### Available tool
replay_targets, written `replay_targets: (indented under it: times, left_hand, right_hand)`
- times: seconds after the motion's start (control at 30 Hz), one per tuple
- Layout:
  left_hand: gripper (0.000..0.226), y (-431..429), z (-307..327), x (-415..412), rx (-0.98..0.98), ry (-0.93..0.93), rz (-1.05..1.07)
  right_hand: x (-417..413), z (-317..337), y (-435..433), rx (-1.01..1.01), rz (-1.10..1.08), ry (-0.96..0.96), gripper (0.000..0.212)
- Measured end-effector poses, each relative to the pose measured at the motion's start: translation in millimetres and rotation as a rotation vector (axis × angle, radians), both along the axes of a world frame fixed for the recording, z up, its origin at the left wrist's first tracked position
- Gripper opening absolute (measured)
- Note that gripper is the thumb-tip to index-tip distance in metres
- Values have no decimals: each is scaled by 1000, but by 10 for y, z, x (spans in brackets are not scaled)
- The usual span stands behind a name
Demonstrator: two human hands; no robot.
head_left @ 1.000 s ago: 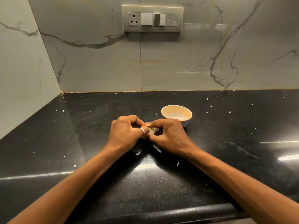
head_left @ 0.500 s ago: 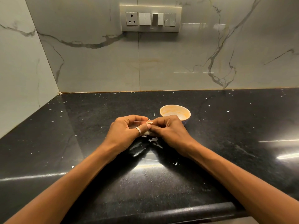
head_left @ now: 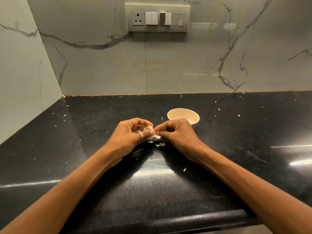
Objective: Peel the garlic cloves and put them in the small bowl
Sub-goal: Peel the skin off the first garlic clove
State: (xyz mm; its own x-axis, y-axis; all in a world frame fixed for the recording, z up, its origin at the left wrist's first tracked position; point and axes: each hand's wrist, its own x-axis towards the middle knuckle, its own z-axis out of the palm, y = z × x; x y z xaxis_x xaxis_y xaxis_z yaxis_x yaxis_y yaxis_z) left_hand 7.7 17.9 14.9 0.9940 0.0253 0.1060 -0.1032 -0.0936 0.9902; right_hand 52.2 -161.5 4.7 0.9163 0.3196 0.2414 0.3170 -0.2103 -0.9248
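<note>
My left hand (head_left: 130, 135), with a ring on the thumb, holds a small garlic clove (head_left: 150, 128) between thumb and curled fingers just above the black counter. My right hand (head_left: 177, 134) meets it from the right, its fingertips pinching the papery skin (head_left: 154, 137) that hangs off the clove. A loose piece of skin (head_left: 160, 144) lies on the counter below the hands. The small orange bowl (head_left: 183, 115) stands right behind my right hand; its inside shows no cloves from here.
The black stone counter (head_left: 152, 183) is flecked with bits of garlic skin. Marble walls close it off at the back and left, with a switch panel (head_left: 157, 17) up on the back wall. The counter's rounded front edge (head_left: 185, 218) runs below my forearms.
My hands have parted slightly and the clove now shows between them, with skin pulled loose. More skin pieces lie on the counter under the hands.
</note>
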Motion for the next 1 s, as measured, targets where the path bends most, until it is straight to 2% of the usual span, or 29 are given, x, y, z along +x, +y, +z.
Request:
replay_targets:
  times: [0.17, 0.33, 0.47, 0.57, 0.73, 0.9, 1.0]
  left_hand:
    - [30, -3, 20, 28, -186, 70, 17]
    - [41, 12, 28, 33, -167, 61, -23]
    - [47, 21, 22, 20, -145, 54, -78]
    - [50, 18, 34, 27, -155, 43, -93]
    - [39, 3, 4, 45, -167, 44, 3]
    - [24, 3, -6, 40, -170, 79, -10]
    - [23, -1, -10, 11, -125, 59, -63]
  right_hand:
    - [-6, -2, 18, -63, -55, -55, 11]
    - [-48, 33, 9, -152, -150, -211, 14]
    - [-75, 48, 36, -30, 46, -94, 16]
    - [-66, 40, 60, 29, 102, -21, 24]
    - [-70, 70, 45, 172, 100, 56, 19]
    - [-35, 29, 48, 58, 31, -31, 15]
    - [12, -14, 53, -74, -50, -154, 14]
